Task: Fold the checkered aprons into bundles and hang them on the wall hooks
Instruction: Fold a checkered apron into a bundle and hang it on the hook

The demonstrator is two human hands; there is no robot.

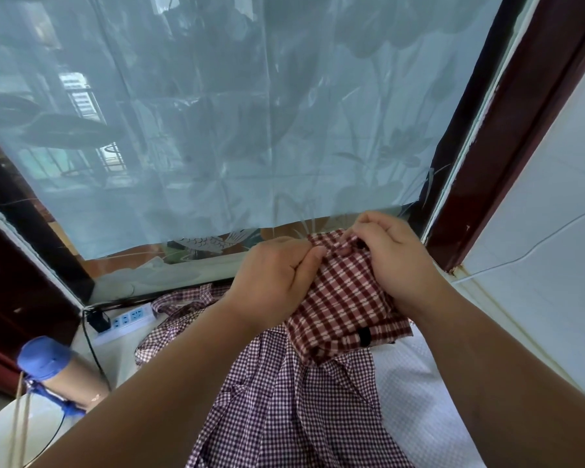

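One red-and-white checkered apron (345, 305) looks largely folded: it sits as a compact, layered bundle held up off the table (419, 383), at about 4 o'clock from the middle of the view, just below the hem of the pale window curtain (217, 130). A black tab (364, 336) shows at its lower edge. I judge the bundle is being finished or tied off at its top edge, though the exact action is hidden by the hands. A second apron in a finer purple check (284, 400) lies spread and unfolded on the table at 6 o'clock, so it has yet to be done. No wall hooks are in view and nothing is hung.

The left hand (277, 275) grips the bundle's top left edge, its fingers (313, 255) curled tight, thumb against forefinger. The right hand (395, 261) pinches the top right corner, its fingers (363, 229) bent closely over the cloth. A white power strip (129, 319) lies at 8 o'clock
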